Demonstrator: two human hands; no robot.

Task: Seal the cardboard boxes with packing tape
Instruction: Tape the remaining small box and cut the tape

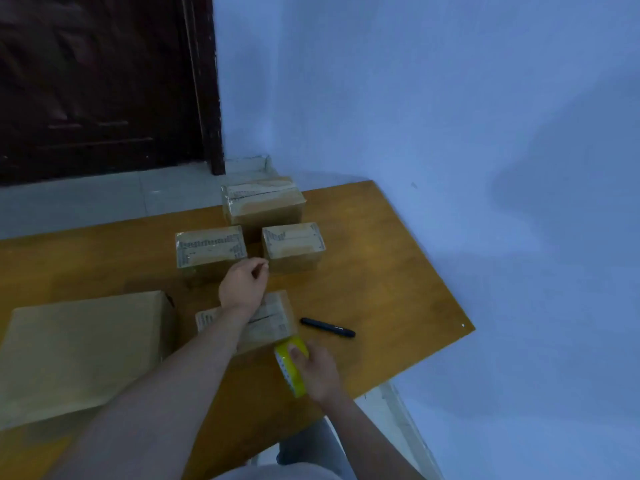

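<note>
Blue walls and a dark door frame the wooden bench point(398, 271), where five cardboard boxes sit. My right hand point(320, 370) grips the yellow tape roll point(290, 367) at the near edge of the small box point(273, 320); my left hand point(244, 284) hovers beyond it with fingers loosely curled, perhaps pinching a clear tape end, though I cannot tell. I judge these boxes light and stiff, likely to slide, so I would press down on the lid while taping.
</note>
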